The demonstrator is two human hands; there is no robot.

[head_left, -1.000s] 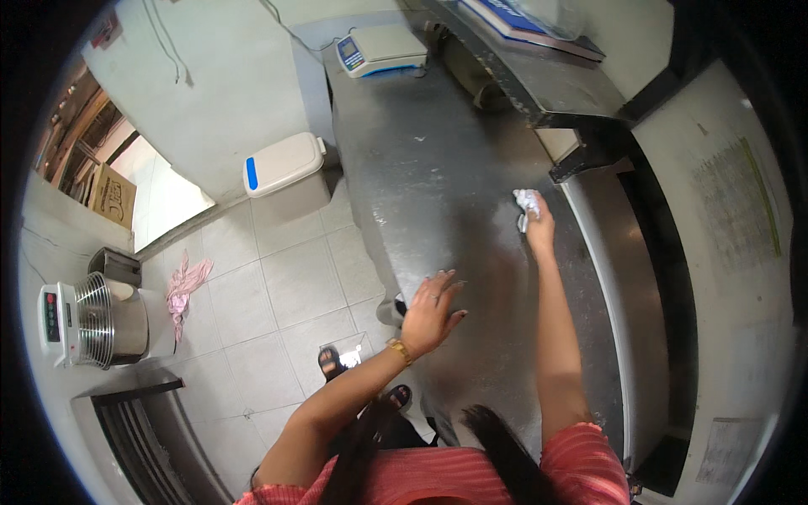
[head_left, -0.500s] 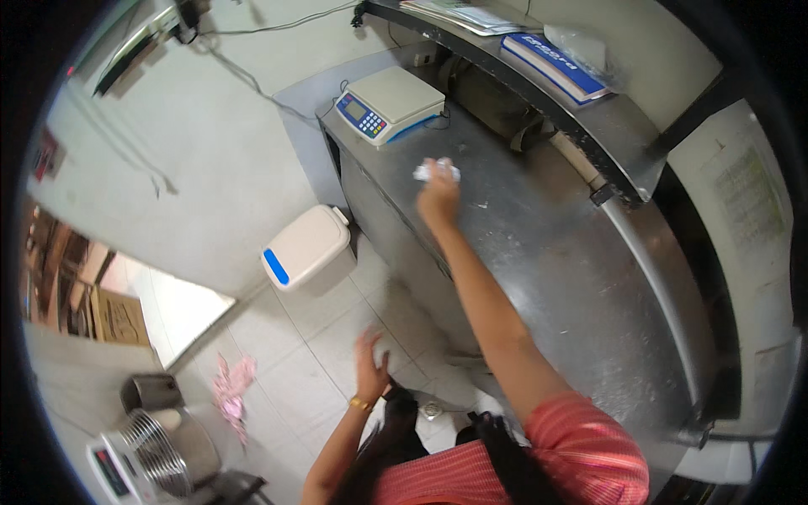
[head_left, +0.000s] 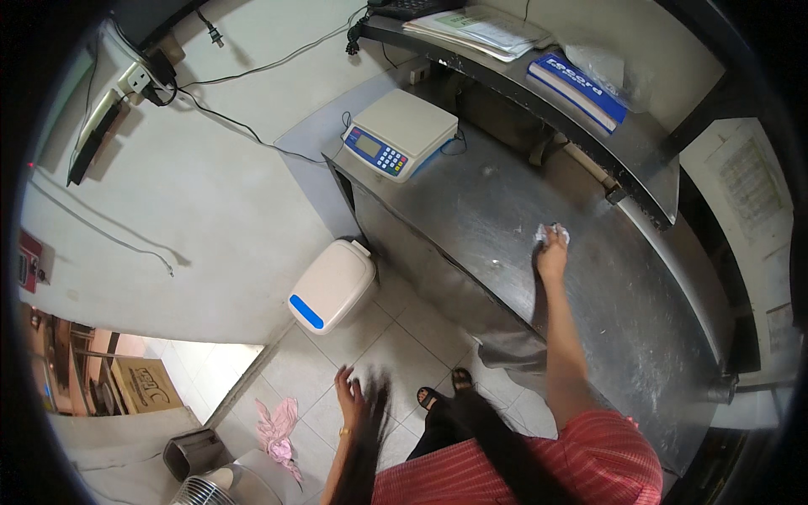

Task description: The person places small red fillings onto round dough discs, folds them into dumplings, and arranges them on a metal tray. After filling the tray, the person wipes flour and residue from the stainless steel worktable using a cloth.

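My right hand [head_left: 552,252], arm stretched forward, presses a crumpled white wad [head_left: 540,232] onto the top of a steel table [head_left: 505,198]. Whether the wad is cloth or paper cannot be told. My left hand [head_left: 350,396] is held in the air over the tiled floor, left of the table, its fingers apart and nothing in it. A beige digital scale [head_left: 402,126] with a keypad stands at the table's far left end, well beyond my right hand.
Above the table's back runs a dark shelf [head_left: 497,67] with papers [head_left: 480,32] and a blue record book [head_left: 576,88]. A lidded beige bin [head_left: 333,286] stands by the table's left side. Pink cloth [head_left: 278,429] lies on the floor near a dark container [head_left: 195,454]. Cables hang on the wall.
My right hand has moved with the white wad from near the scale rightward and nearer along the tabletop. My left hand stays raised over the floor. The view has shifted.
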